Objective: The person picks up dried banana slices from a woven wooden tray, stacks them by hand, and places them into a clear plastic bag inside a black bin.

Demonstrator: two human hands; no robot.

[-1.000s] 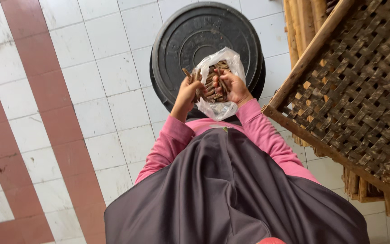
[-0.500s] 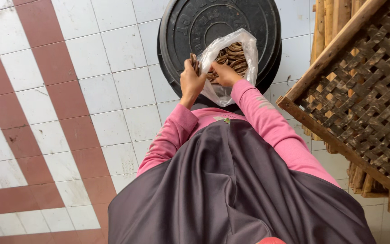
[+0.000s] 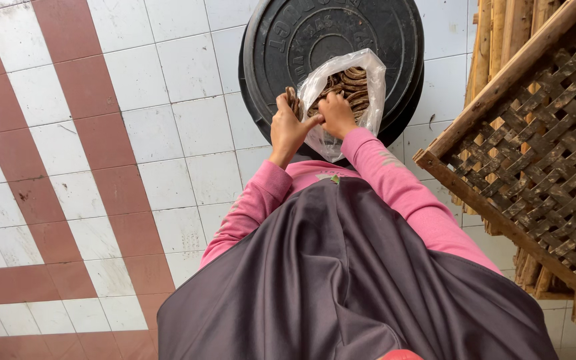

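Both hands meet near the top centre of the frame: the left hand (image 3: pixel 288 130) pinches a few brown curved pieces, while the right hand (image 3: pixel 336 115) grips the rim of a clear plastic bag (image 3: pixel 345 93) — full of the same pieces — over a round black lid (image 3: pixel 331 33). Judging by this, filling is underway; next calls for holding the mouth open.

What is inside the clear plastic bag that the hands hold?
The clear plastic bag holds brown curved dried strips, stacked near its open top. Its lower part is hidden behind the right hand, so the amount is unclear.
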